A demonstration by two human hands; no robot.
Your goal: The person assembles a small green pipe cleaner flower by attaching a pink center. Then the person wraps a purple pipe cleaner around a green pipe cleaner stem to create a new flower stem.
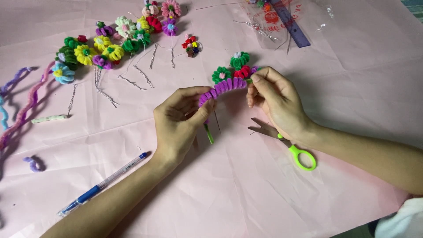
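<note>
A wrinkled pink paper sheet (pixel 246 194) covers the table. At centre, the left hand (pixel 178 125) and right hand (pixel 275 101) each pinch one end of a coiled purple pipe cleaner (pixel 222 87), stretched between them as if to keep its loops even. Finished pipe-cleaner flowers (pixel 103 46) cluster at ten o'clock. Green-handled scissors (pixel 286 143) lie under the right wrist; a blue pen (pixel 103 183) rests at seven o'clock.

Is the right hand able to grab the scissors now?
Probably not right away: the right hand is pinching the purple coiled pipe cleaner with the left hand. The scissors lie just beneath its wrist, nothing covering them.
</note>
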